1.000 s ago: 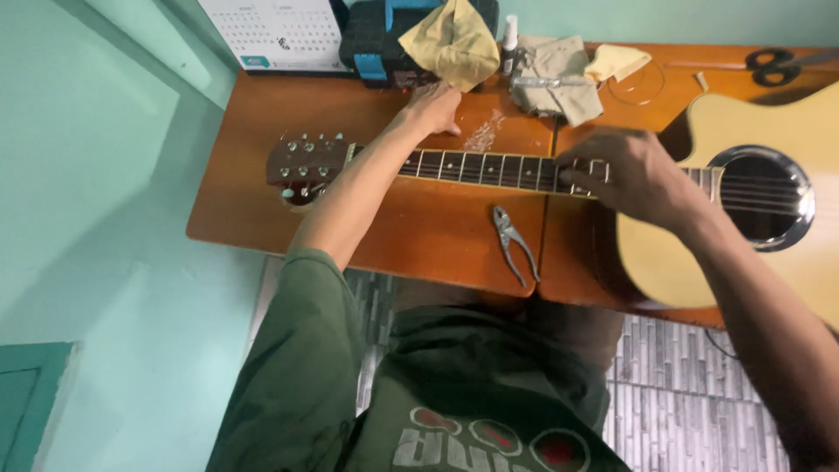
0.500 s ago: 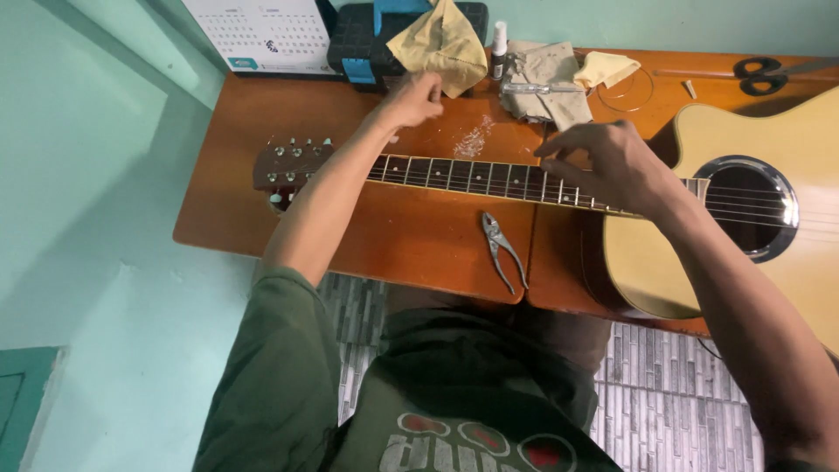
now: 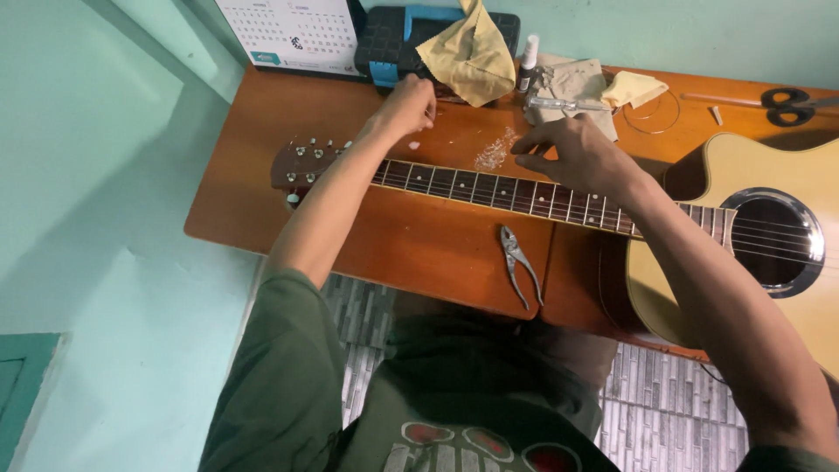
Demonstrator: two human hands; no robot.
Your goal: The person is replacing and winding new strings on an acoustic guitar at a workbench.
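Note:
An acoustic guitar lies across the wooden table (image 3: pixel 262 210), with its headstock (image 3: pixel 301 166) to the left, its fretboard (image 3: pixel 463 185) in the middle and its pale body (image 3: pixel 769 175) to the right. My left hand (image 3: pixel 406 109) is beyond the neck near the black case, fingers curled in, and nothing shows in it. My right hand (image 3: pixel 568 153) hovers over the middle frets with fingers spread, its fingertips beside a small pile of whitish shavings (image 3: pixel 494 155).
Pliers (image 3: pixel 517 262) lie near the table's front edge. At the back are a calendar (image 3: pixel 288 31), a black and blue case (image 3: pixel 393 39), a yellow cloth (image 3: pixel 468 52), a small bottle (image 3: pixel 528 61), a beige rag (image 3: pixel 568 83), a coiled string (image 3: pixel 651 114) and scissors (image 3: pixel 791 100).
My right hand slid left along the neck, from near the body to the middle frets. My left hand drew back from the neck toward the case and curled.

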